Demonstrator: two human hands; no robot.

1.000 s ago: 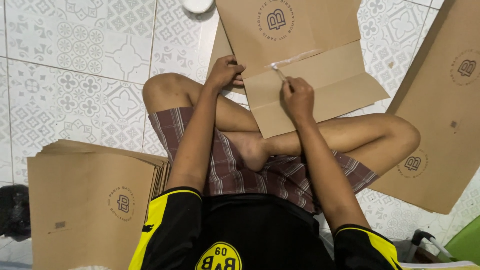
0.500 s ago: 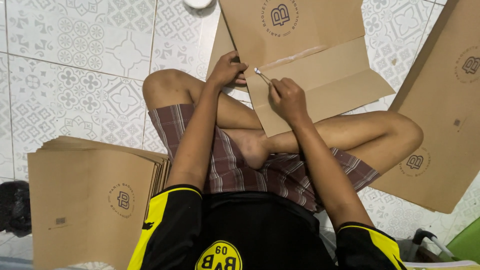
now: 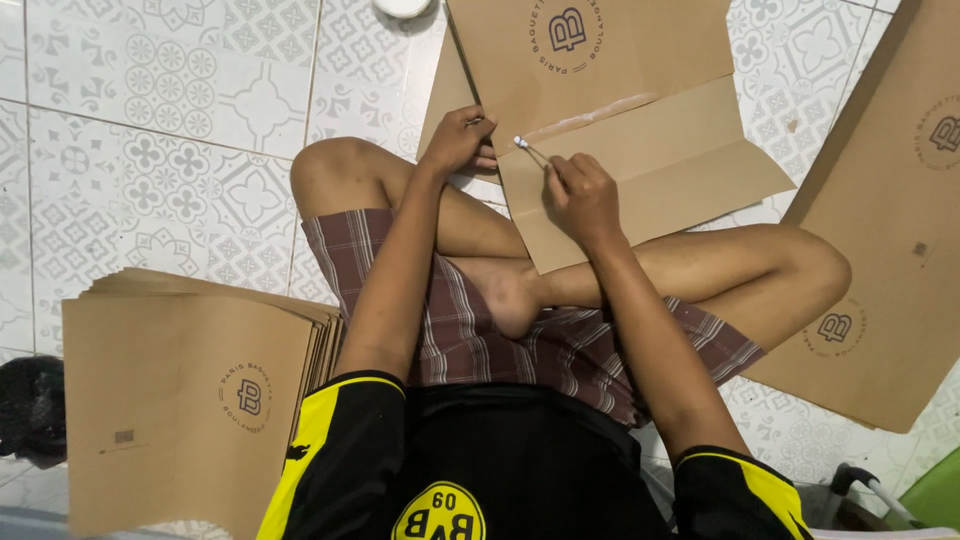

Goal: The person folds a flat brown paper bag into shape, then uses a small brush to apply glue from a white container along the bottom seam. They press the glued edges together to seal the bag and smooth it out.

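Observation:
I sit cross-legged on a patterned tile floor with a flat brown paper bag (image 3: 640, 160) lying over my knees. A shiny strip of glue (image 3: 590, 117) runs along its fold. My left hand (image 3: 458, 140) pins down the bag's left edge. My right hand (image 3: 580, 195) pinches a thin stick (image 3: 532, 152) with a white tip, and the tip touches the left end of the glue strip.
A thick stack of flat brown bags (image 3: 190, 400) lies at my left. Larger brown sheets (image 3: 890, 230) lie at my right. A white round container (image 3: 402, 6) sits at the top edge. A dark object (image 3: 30, 410) is at far left.
My right hand has drawn the stick leftward along the fold, from the middle of the strip to its left end. The left hand has stayed on the bag's edge.

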